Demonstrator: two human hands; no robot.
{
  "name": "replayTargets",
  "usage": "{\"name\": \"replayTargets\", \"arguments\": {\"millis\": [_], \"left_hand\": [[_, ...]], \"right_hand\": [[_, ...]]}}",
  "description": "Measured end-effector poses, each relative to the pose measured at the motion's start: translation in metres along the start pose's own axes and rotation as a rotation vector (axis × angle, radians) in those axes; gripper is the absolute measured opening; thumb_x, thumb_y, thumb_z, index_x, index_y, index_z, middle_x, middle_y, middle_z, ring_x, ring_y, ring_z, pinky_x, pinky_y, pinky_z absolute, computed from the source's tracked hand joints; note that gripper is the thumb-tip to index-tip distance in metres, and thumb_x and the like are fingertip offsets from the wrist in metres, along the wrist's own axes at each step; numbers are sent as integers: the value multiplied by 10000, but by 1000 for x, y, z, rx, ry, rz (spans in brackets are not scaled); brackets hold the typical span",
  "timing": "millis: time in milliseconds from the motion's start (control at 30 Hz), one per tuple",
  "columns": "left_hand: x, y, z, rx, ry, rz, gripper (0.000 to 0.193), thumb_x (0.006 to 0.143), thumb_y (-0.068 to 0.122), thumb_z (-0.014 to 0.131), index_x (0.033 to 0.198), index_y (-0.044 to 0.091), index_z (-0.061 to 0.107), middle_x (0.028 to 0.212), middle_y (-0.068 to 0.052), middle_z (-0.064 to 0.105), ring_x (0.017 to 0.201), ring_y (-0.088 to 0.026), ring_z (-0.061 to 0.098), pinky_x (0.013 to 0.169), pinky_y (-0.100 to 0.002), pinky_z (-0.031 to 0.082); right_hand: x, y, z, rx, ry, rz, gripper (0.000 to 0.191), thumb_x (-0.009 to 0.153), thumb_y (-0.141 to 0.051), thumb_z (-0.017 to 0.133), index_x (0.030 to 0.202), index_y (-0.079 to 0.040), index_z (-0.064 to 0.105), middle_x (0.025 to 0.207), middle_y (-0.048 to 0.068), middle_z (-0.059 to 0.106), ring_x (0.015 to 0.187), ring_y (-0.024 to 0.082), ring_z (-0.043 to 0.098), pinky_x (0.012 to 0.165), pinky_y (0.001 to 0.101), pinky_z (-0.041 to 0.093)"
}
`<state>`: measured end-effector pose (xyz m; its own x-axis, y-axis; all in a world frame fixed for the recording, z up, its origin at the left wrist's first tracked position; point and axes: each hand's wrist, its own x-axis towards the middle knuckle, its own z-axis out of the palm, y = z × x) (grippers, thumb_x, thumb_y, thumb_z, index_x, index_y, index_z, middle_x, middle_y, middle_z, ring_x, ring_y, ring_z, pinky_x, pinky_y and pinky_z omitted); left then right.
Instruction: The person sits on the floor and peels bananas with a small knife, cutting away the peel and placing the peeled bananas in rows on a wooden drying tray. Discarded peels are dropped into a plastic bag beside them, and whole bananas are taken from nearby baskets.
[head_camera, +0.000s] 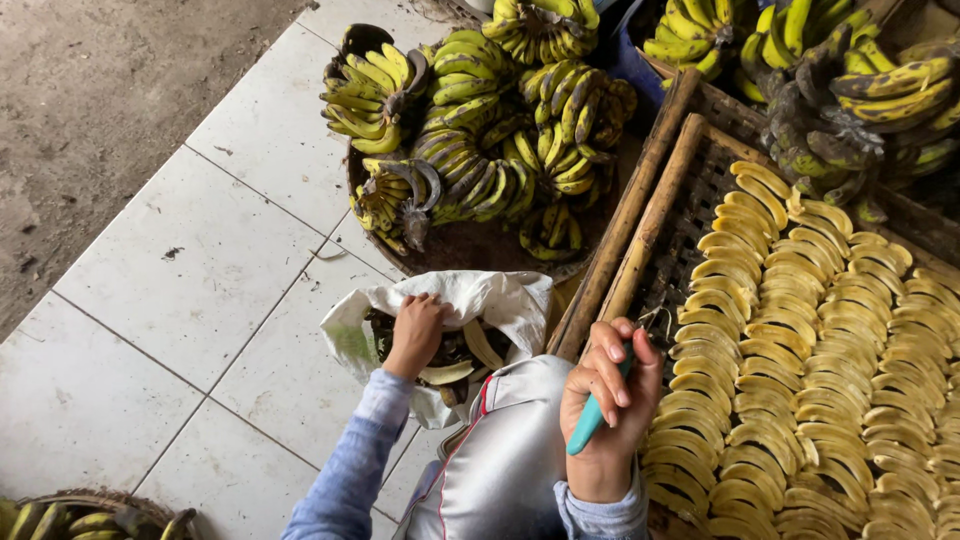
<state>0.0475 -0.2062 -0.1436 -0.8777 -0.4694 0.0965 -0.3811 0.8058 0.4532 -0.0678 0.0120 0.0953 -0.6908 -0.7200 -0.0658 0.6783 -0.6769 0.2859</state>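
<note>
Looking straight down, the person's left hand (416, 335) is plunged into a white plastic bag (500, 300) sitting on the tiled floor (200, 270). The fingers are curled down among the banana peels (462, 358) that fill the bag; whether they grip a peel or merely press on the pile cannot be told, since the fingertips are buried from sight. A light blue sleeve (350, 470) runs back from that wrist.

Over on the other side, the right hand (608, 405) is raised just beside the near edge of the woven bamboo tray (660, 215), fingers wrapped tight around the teal handle of a small knife (590, 420). The handle pokes out below the fist; the blade end is hidden behind the fingers.

The tray is thick with peeled banana slices (800, 360), pale yellow crescents laid in overlapping rows across almost the whole rack. Only a strip of bare weave shows by the thick bamboo poles framing the left rim.

Beyond the bag, a round woven basket (470, 245) holds bunches of green-yellow bananas (470, 130), some blackened at the stems. More bunches (850, 90), heavily spotted, are heaped at the top right behind the tray. Between the arms, a grey satin-like garment (500, 450) with red piping covers the person's lap. A second basket rim (90, 510) with bananas peeks in at the bottom left corner.
</note>
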Motion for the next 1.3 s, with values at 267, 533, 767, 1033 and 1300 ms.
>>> {"name": "replayTargets", "arguments": {"millis": [267, 533, 767, 1033, 1300], "left_hand": [[-95, 8, -22, -59, -89, -149, 281, 755, -3, 577, 921, 141, 751, 989, -73, 706, 998, -295, 642, 905, -416, 473], [-86, 5, -15, -43, -73, -159, 271, 754, -7, 591, 898, 147, 761, 1022, -93, 706, 1008, -301, 631, 883, -426, 456], [-107, 8, -4, -70, -60, -110, 309, 681, -17, 594, 882, 150, 759, 1077, -93, 704, 1034, -287, 614, 887, -425, 436], [-64, 20, -37, -72, -165, -173, 330, 711, 2, 641, 992, 149, 733, 1110, -99, 679, 1064, -310, 595, 913, -429, 437], [51, 38, -65, -552, 114, 12, 659, 758, -49, 656, 1395, 39, 517, 1379, -204, 556, 1306, -398, 513, 1091, -451, 406]], "right_hand": [[-6, 25, 2, -242, 127, 133, 162, 1086, -131, 513, 1077, 30, 529, 885, 126, 532, 478, 100, 496, 331, 201, 392], [-14, 23, 6, -222, 88, 17, 131, 1103, -118, 504, 1059, 4, 523, 896, 109, 528, 510, 99, 482, 371, 210, 388], [-24, 7, 9, -126, -31, -227, 211, 1131, -145, 495, 1093, 62, 509, 899, 138, 512, 538, 125, 475, 390, 212, 396], [-30, 7, 14, -8, -37, -211, 222, 1142, -140, 524, 1134, 69, 450, 938, 196, 504, 538, 156, 481, 379, 240, 401], [-34, -2, -2, -24, -75, -181, 206, 1135, -95, 539, 1178, 52, 401, 956, 227, 516, 498, 161, 497, 387, 238, 423]]}}
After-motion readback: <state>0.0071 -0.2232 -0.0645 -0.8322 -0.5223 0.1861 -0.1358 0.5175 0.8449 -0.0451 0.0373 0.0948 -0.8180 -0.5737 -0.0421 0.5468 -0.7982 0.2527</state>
